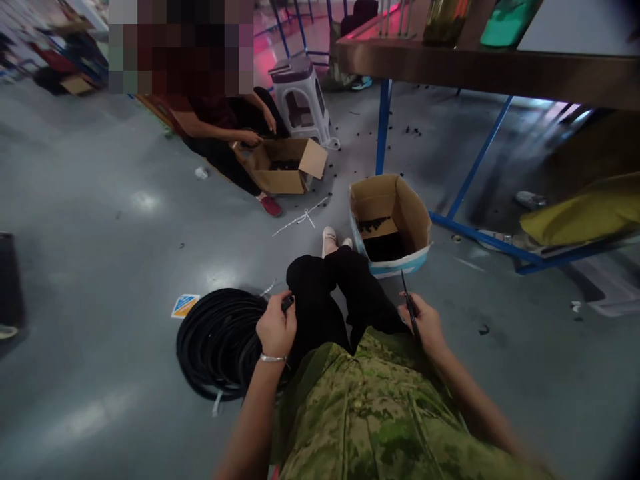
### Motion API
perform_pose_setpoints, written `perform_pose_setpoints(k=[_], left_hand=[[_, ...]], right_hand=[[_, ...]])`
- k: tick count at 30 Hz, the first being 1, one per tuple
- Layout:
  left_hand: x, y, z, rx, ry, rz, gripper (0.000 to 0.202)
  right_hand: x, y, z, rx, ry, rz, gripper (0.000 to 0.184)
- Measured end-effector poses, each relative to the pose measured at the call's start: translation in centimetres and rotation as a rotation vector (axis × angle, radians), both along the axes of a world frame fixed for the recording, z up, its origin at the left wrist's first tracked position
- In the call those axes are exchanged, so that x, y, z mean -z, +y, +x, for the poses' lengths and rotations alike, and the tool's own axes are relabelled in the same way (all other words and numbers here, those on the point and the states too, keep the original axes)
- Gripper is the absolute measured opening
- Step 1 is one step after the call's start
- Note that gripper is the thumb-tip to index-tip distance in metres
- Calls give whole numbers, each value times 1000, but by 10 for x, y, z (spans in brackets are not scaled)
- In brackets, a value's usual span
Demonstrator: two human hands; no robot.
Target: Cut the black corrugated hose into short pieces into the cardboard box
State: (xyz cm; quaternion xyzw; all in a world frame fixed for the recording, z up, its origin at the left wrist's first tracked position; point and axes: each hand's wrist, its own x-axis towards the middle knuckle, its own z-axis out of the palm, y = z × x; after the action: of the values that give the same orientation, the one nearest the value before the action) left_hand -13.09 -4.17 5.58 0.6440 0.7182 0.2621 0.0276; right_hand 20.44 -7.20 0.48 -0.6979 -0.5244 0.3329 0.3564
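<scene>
My left hand (pixel 275 328) is closed around a short end of black tubing (pixel 287 304) that pokes out between thumb and fingers. Beside that hand, on the floor, lies a big coil of black tubing (pixel 213 343); whether the held end belongs to it is hidden. My right hand (pixel 427 324) grips a pair of dark scissors (pixel 411 308), with the blades pointing forward. Just ahead of the scissors stands an open cardboard box (pixel 417 223), with small black pieces (pixel 375 224) inside it.
A seated person (pixel 200 127) works over another cardboard box (pixel 283 181) at the front left. Behind it stands a plastic stool (pixel 300 97). A table (pixel 480 77) on blue legs fills the right. White string (pixel 305 217), a card (pixel 184 306) and black scraps lie on the floor.
</scene>
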Motion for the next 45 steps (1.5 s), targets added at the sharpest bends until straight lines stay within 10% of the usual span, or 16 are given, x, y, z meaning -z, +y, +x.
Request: perform_pose_setpoints(k=[8,12,17,21,29,36,45], left_hand=[[-21,44,64,96,-16,-355,29],[-22,68,104,275,-483,-526,23],[6,99,155,270,-1243,-703,29],[42,123,183,78,-1456,-806,23],[77,132,211,26,-1338,-916,8],[93,124,205,34,-1089,-956,10],[78,98,232,485,-398,-913,24]], right_hand=[[27,5,29,21,-36,-109,45],[38,14,41,45,-118,-142,45],[50,64,53,121,-205,-144,53],[64,124,52,50,-320,-154,48],[78,144,43,-54,-146,-350,25],[78,61,46,-270,-263,-204,25],[70,-27,80,-393,-71,-381,26]])
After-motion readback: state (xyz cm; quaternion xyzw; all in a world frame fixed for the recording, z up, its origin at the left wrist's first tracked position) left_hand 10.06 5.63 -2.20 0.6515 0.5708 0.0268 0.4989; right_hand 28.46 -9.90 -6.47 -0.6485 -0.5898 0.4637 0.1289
